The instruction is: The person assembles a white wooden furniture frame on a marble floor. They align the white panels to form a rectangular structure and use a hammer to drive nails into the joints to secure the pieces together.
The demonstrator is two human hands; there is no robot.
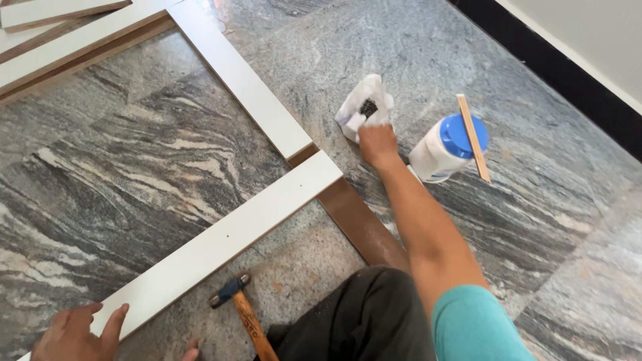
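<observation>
My right hand (376,139) reaches forward into a small white plastic bag (364,103) lying on the stone floor, fingers closed in its mouth among small dark pieces. My left hand (79,332) rests flat, fingers spread, on the near end of a long white board (227,235) at the lower left. That board meets a second white board (244,83) at a corner, forming part of a frame.
A hammer (242,315) with a wooden handle lies by my knee. A white jar with a blue lid (445,147) stands right of the bag, a thin wooden stick (473,137) across its top. More white boards (60,37) lie at the top left. A dark skirting runs along the right wall.
</observation>
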